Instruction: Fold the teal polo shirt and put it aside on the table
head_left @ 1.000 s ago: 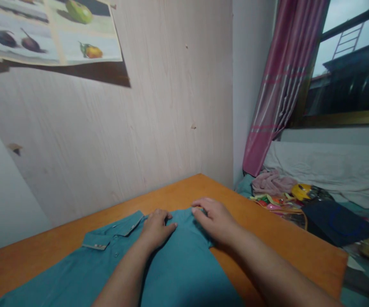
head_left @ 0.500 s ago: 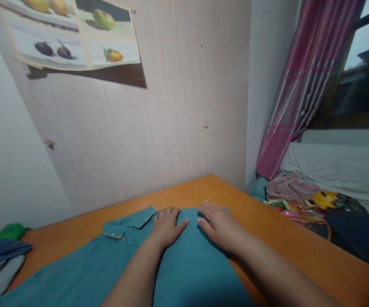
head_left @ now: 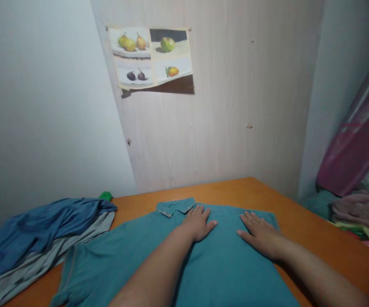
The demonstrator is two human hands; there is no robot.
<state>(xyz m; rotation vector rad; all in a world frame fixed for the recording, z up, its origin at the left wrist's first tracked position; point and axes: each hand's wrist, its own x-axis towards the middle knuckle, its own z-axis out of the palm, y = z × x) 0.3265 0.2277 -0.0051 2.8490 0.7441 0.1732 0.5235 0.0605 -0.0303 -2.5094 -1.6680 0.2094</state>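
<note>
– Start big.
– See an orange table [head_left: 222,194], with a blue-green shirt [head_left: 222,264] flat on it, close to the back edge.
– Spot the change.
– Look at the sleeve [head_left: 270,218] toward the right edge: smooth now, not bunched up like a second ago. Makes that side flatter.
– Go on.
– Find a heap of clothes [head_left: 50,230] left of the shirt, by the back edge, hardly showing before.
– Hands?
– See the left hand [head_left: 199,224] by the collar [head_left: 187,204] and the right hand [head_left: 261,236] by the sleeve, resting flat with fingers spread, pinching nothing.
</note>
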